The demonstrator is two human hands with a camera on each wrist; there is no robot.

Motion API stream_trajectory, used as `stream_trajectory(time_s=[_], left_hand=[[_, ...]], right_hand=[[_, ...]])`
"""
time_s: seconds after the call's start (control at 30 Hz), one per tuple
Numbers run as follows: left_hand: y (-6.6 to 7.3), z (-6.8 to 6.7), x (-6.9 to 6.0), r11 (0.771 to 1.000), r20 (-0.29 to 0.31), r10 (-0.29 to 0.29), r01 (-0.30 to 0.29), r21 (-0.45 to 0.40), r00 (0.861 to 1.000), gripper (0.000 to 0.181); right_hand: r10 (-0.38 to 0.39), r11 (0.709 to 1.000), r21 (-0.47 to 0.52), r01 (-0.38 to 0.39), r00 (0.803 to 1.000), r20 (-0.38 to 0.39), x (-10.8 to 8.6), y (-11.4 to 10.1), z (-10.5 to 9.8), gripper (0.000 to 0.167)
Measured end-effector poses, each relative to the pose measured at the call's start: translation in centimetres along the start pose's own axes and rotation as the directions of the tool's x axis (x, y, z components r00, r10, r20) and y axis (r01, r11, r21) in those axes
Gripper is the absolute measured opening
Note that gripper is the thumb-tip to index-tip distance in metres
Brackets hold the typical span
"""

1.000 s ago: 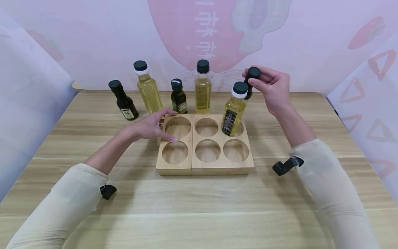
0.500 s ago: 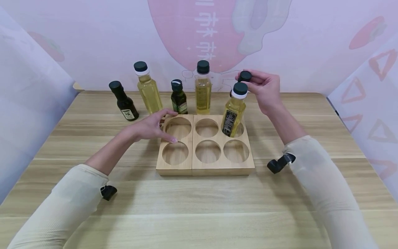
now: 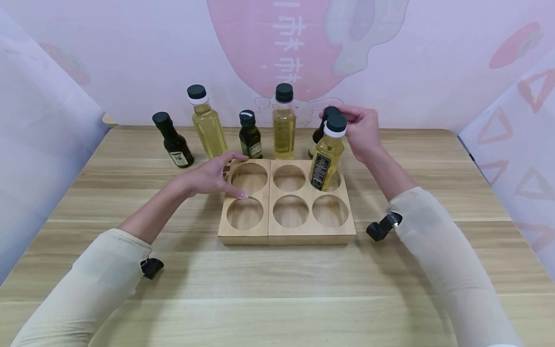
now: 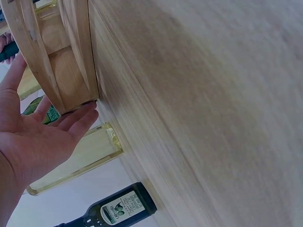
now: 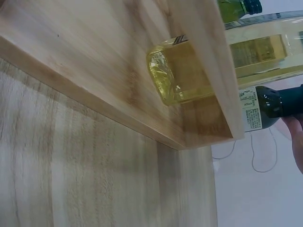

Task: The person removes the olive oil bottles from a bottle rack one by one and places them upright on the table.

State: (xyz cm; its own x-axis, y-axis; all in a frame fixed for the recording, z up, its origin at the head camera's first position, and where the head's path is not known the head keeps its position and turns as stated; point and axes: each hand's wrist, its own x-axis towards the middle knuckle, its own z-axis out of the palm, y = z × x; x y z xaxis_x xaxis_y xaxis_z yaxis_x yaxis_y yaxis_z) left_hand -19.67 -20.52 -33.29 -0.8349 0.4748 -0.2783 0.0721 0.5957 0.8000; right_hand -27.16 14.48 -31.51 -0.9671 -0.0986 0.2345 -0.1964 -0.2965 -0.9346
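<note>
A wooden bottle rack [image 3: 308, 238] with round holes stands mid-table. My left hand [image 3: 212, 176] grips its left end, the thumb on top and the fingers at the back corner; the left wrist view shows those fingers [image 4: 81, 118] against the end. My right hand [image 3: 362, 132] pinches a dark bottle [image 3: 318, 136] at its black cap, behind the rack. A clear bottle of yellow oil [image 3: 328, 152] leans in the rack's back right hole and partly hides the dark bottle. In the right wrist view the dark bottle [image 5: 270, 104] shows a white label; whether its base touches the table is hidden.
Behind the rack stand a small green bottle [image 3: 250, 137] and a tall oil bottle [image 3: 284, 127]. Another oil bottle [image 3: 209, 127] and a slim dark bottle [image 3: 175, 144] are at back left. A printed backdrop [image 3: 151, 53] rises behind the table [image 3: 286, 294].
My right hand has moved left and lower with the dark bottle, bringing it behind the oil bottle in the rack. My left hand has stayed in place on the rack.
</note>
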Motion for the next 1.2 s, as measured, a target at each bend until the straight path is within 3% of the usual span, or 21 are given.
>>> stream_trajectory(time_s=[0.6, 0.8, 1.2], left_hand=[[0.0, 0.2, 0.2, 1.000, 0.004, 0.004, -0.004, 0.003, 1.000, 0.093], [0.0, 0.2, 0.2, 1.000, 0.004, 0.006, -0.006, 0.004, 1.000, 0.093], [-0.3, 0.3, 0.3, 1.000, -0.001, 0.004, -0.004, 0.002, 1.000, 0.092]], right_hand=[[0.040, 0.991, -0.125, -0.044, 0.999, -0.030, 0.2, 1.3, -0.1, 0.031], [0.028, 0.991, -0.131, -0.031, 0.999, -0.025, 0.2, 1.5, -0.1, 0.032], [0.087, 0.987, -0.134, -0.091, 0.995, -0.039, 0.5, 1.6, -0.1, 0.029]])
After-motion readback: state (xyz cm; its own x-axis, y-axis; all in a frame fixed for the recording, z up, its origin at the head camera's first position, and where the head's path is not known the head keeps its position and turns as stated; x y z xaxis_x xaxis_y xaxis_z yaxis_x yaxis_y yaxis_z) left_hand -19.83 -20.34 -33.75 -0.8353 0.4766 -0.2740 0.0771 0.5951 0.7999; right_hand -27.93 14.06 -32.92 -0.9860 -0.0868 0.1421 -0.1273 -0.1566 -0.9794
